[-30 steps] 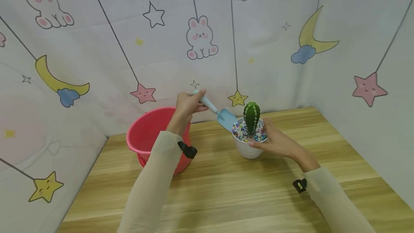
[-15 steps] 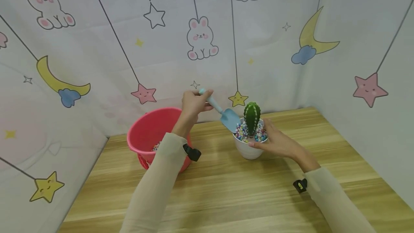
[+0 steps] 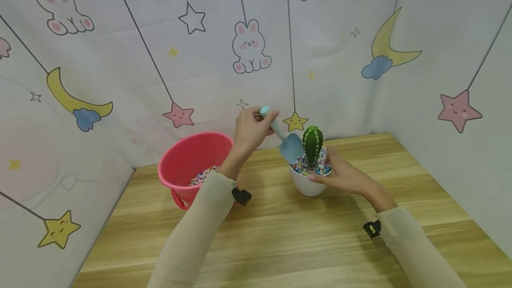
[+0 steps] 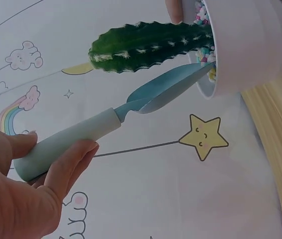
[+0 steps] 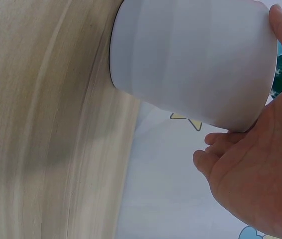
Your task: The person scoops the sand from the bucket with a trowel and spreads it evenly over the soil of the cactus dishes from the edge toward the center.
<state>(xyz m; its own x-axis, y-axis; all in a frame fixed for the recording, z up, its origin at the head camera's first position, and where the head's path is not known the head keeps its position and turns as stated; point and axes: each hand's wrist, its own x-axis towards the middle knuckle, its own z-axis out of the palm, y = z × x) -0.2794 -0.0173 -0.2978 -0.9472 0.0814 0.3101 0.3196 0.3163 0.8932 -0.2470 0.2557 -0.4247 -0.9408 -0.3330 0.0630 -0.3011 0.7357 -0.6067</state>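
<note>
My left hand (image 3: 251, 131) holds the pale handle of a small blue hand trowel (image 3: 291, 149). The trowel slants steeply down, and its blade tip meets the left rim of a white pot (image 3: 308, 186), touching the colored beads in the left wrist view. From the pot rises a green cactus (image 3: 312, 142), with multicolored beads (image 3: 323, 163) around its base. My right hand (image 3: 349, 176) grips the pot from the right, thumb at the near rim and fingers along the far side. In the right wrist view the pot's wall (image 5: 191, 59) hides part of those fingers.
To the left a red bucket (image 3: 170, 168) with more colored beads (image 3: 202, 175) inside stands on the wooden table (image 3: 272, 243), partly behind my left forearm. A white printed cloth (image 3: 208, 79) hangs close behind the table.
My left hand has moved right and tipped the trowel steeper, its blade now closer to the cactus. Beads in the bucket have come into view. The right hand stays on the pot.
</note>
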